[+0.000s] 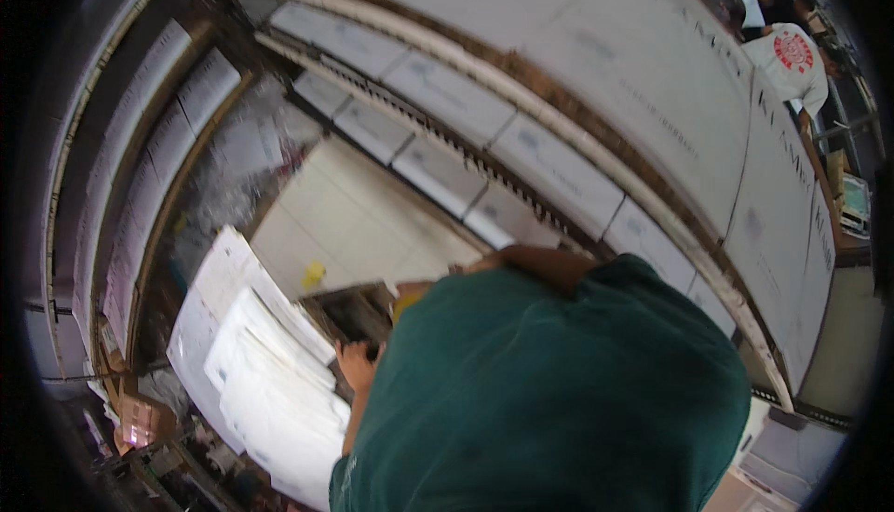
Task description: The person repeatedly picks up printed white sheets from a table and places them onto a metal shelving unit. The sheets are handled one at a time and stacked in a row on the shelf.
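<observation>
My left hand (pixel 357 363) is at the near side of a brown, open-topped wooden or cardboard box (pixel 352 315) with dividers inside. Its fingers are curled beside a small dark thing that I cannot make out. My right arm (pixel 540 265) reaches in from the other side, and most of the right hand (pixel 412 290) is hidden behind my green shirt (pixel 540 391). A yellow thing (pixel 406 306) shows next to that hand, too covered to name. Left of my left hand lies a stack of thin white sheets (pixel 279 382), overlapping on a pale board (pixel 205 312).
Racks of large white cartons (pixel 652 84) rise along the right, more cartons (pixel 154 177) on the left. Clear plastic wrapping (pixel 233 172) heaps in the corner. A yellow scrap (pixel 314 276) lies on the tiled floor (pixel 358 205). Far right, a person in a white shirt (pixel 792 60) stands.
</observation>
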Tool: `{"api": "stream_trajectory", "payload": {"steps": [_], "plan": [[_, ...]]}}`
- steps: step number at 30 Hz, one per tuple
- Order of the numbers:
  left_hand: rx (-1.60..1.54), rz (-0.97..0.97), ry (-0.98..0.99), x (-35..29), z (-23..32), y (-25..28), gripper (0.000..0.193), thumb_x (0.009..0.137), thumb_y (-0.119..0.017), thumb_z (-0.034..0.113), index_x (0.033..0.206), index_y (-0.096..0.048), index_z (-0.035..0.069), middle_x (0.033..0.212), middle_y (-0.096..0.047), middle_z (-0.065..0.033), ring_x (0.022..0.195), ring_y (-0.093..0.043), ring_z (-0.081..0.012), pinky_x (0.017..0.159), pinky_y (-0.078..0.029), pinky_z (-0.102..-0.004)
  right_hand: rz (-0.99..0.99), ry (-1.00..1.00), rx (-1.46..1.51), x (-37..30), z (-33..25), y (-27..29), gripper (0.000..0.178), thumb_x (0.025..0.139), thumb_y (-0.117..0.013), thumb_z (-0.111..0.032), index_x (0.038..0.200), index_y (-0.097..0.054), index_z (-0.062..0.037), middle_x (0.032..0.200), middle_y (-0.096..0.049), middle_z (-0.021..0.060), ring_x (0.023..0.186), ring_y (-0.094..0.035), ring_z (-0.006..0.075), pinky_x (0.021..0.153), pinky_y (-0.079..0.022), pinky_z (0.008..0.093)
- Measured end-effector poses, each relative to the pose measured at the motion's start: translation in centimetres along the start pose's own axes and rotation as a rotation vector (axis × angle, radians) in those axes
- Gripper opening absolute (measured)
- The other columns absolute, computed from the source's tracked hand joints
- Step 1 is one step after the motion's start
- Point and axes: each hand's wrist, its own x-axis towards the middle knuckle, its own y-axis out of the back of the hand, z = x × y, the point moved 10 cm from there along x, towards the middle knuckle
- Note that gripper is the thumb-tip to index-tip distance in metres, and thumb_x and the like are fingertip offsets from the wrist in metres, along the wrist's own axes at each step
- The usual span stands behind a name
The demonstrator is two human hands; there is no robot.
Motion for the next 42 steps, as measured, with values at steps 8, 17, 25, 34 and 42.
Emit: {"api": "stream_trajectory", "payload": {"steps": [8, 17, 25, 34, 42], "plan": [[-0.063, -0.008, 0.027, -0.3, 1.2, 1.2, 0.043, 0.077, -0.06, 0.043, 0.078, -0.063, 0.0, 0.071, -0.056, -0.0122, 0.079, -0.054, -0.0284, 0.103, -0.027, -0.0455, 0.239, -0.159, 0.311, -5.1, 6.4, 0.1, 0.061, 0.09, -0.039, -0.053, 0.13, -0.044, -0.0067, 0.131, -0.045, 0.0125, 0.116, -0.045, 0.0248, 0.097, -0.035, 0.0397], [-0.115, 0.03, 0.037, 0.3, 0.8, 2.1, 0.036, 0.074, -0.066, 0.038, 0.082, -0.063, 0.003, 0.073, -0.057, -0.0093, 0.079, -0.055, -0.0258, 0.1, -0.031, -0.0456, 0.256, -0.166, 0.346, -2.6, 16.5, 0.8, 0.06, 0.091, -0.039, -0.051, 0.131, -0.042, -0.0067, 0.129, -0.046, 0.012, 0.112, -0.048, 0.0229, 0.096, -0.037, 0.0382], [-0.079, 0.032, 0.062, 0.6, -0.1, 0.6, 0.03, 0.075, -0.067, 0.034, 0.087, -0.064, 0.006, 0.076, -0.06, -0.0068, 0.08, -0.057, -0.0226, 0.099, -0.034, -0.0443, 0.061, 0.281, -0.579, 2.2, 16.6, 0.0, 0.065, 0.09, -0.041, -0.047, 0.139, -0.024, -0.0072, 0.147, -0.014, 0.0169, 0.136, -0.008, 0.0336, 0.111, -0.011, 0.0417], [-0.023, -0.017, 0.094, 0.5, -0.8, -0.2, 0.023, 0.077, -0.066, 0.029, 0.086, -0.066, 0.008, 0.08, -0.062, -0.0067, 0.079, -0.058, -0.0214, 0.098, -0.035, -0.0428, 0.102, -0.132, 0.187, -0.3, 12.5, -1.8, 0.065, 0.091, -0.037, -0.049, 0.139, -0.025, -0.0071, 0.145, -0.019, 0.0165, 0.133, -0.015, 0.0327, 0.109, -0.014, 0.0399], [-0.025, -0.054, 0.096, 0.6, -0.7, -0.7, 0.022, 0.077, -0.066, 0.028, 0.088, -0.066, 0.009, 0.081, -0.063, -0.0058, 0.082, -0.058, -0.0213, 0.097, -0.035, -0.0443, 0.12, -0.16, 0.254, 0.4, 11.5, -2.0, 0.064, 0.091, -0.037, -0.049, 0.138, -0.028, -0.0067, 0.142, -0.025, 0.0154, 0.129, -0.022, 0.0295, 0.107, -0.018, 0.0378]]}}
